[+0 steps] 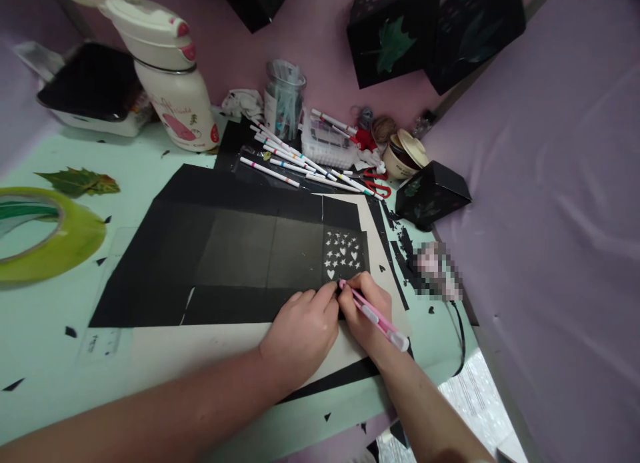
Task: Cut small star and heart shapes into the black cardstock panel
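A folded-line sheet of black cardstock [240, 243] lies flat, with small star and heart cut-outs [342, 248] near its right end. My left hand [305, 323] rests on the sheet's near edge, its fingers pressing down on the paper just left of the cut-outs. Pinched in my right hand [367, 310] is a pink craft knife [377, 320], its tip at the paper just below the lowest heart. The blade itself is hidden by the fingers. Beneath the cardstock is a pale board [200, 350].
A yellow-green tape roll [83, 240] and a dry leaf [80, 181] lie at left. Behind stand a white bottle [177, 103], a jar [285, 100] and several white markers [295, 156]. Red-handled scissors [377, 183], a black box [433, 195] and black scraps [405, 250] are at right.
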Demonstrator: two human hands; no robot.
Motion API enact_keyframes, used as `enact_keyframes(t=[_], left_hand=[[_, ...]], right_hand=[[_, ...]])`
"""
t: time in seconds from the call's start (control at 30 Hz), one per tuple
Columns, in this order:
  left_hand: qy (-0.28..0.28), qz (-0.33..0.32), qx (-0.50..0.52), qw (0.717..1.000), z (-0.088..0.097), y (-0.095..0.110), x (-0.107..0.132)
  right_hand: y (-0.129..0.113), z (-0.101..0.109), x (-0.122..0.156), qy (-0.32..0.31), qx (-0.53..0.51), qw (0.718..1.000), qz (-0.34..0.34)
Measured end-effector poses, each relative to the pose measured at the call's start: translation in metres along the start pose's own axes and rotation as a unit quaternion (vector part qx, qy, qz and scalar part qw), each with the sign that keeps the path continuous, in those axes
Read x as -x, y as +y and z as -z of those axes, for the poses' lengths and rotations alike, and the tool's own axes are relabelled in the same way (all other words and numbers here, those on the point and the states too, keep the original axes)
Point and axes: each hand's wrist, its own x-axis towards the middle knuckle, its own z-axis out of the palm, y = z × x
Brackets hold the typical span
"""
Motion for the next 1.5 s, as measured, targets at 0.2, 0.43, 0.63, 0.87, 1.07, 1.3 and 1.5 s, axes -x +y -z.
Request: enact_keyframes(t=[0.2,0.43,0.63,0.87,1.07,1.3,1.5], left_hand=[[-0.01,-0.001,-0.005,1.0,0.0,-0.0014,-0.0005],[-0.004,-0.005,-0.012,1.0,-0.0021,-0.003,-0.0004],[-0.006,-0.006,-0.017,1.0,-0.0003,-0.0022,-0.0004],[-0.013,-0.006,-0.015,1.0,0.0019,-0.0022,-0.0014],[-0.012,-0.004,-0.009,1.0,0.0,-0.0018,-0.0006],[-0.01,-0.009,-0.014,1.0,-0.0009,-0.0028,-0.0008],[-0.006,-0.008,-0.014,1.0,-0.0007,-0.0026,-0.0008]], right_hand=[[-0.0052,0.0037,-0.0029,0.013,-0.032,0.998,-0.045],[-0.0068,0.0071,-0.0079,0.069,-0.051,0.992,-0.087],[-0.0048,0.0063,-0.0084,0.061,-0.056,0.993,-0.088],[-0.0028,0.007,-0.0082,0.045,-0.059,0.993,-0.088],[-0.003,0.0072,-0.0085,0.043,-0.059,0.993,-0.095],[-0.0033,0.0075,-0.0093,0.029,-0.068,0.993,-0.092],[-0.0027,0.0078,-0.0086,0.024,-0.075,0.992,-0.099]])
